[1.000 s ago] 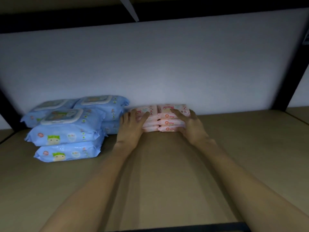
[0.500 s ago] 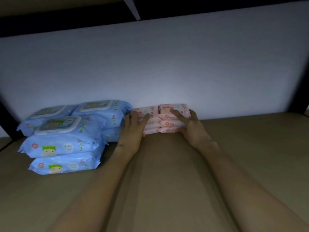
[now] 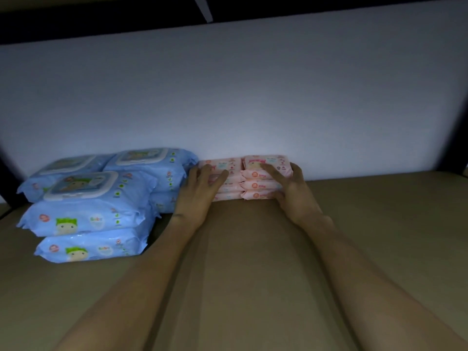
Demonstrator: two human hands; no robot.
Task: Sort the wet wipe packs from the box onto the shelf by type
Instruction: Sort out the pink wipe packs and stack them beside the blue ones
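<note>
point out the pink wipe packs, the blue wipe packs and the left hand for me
pink wipe packs (image 3: pixel 264 162): head view, top face of the right stack's top pack.
blue wipe packs (image 3: pixel 83 219): head view, front face of the near stack's upper pack.
left hand (image 3: pixel 200 192): head view, back of the hand.

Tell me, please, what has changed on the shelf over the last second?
Almost nothing. The left hand and right hand stay pressed against the two pink pack stacks at the back wall, neither gripping anew nor letting go. The blue packs beside them have not moved; only the view shifted slightly.
</note>
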